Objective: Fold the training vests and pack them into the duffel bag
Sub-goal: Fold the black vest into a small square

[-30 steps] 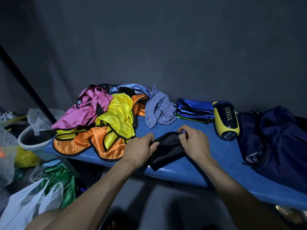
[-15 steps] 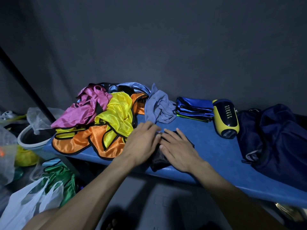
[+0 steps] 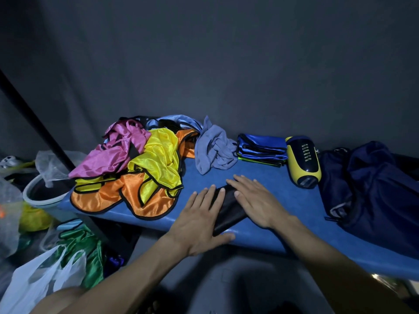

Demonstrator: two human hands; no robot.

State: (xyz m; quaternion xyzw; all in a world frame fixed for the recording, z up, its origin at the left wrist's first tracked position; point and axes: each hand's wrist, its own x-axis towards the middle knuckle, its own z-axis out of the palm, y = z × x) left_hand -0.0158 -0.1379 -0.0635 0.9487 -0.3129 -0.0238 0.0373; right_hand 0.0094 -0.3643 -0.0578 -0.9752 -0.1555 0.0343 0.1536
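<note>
A folded black vest (image 3: 229, 208) lies on the blue table (image 3: 283, 196) near its front edge. My left hand (image 3: 199, 220) lies flat on the vest's left part, fingers straight. My right hand (image 3: 254, 200) presses flat on its right part. A loose heap of vests sits at the left: pink (image 3: 113, 152), yellow (image 3: 161, 162), orange (image 3: 99, 196). A stack of folded blue vests (image 3: 260, 149) stands at the back. The navy duffel bag (image 3: 371, 186) slumps at the right end of the table.
A grey-blue cloth (image 3: 214, 148) lies crumpled behind the hands. A yellow and dark hand-held device (image 3: 302, 162) lies between the folded stack and the bag. Left of the table are a white bucket (image 3: 43, 193), plastic bags (image 3: 34, 282) and a green vest (image 3: 79, 248).
Both hands went from pinching and folding the black vest to lying flat on it, then slid apart, baring the middle of the folded vest.
</note>
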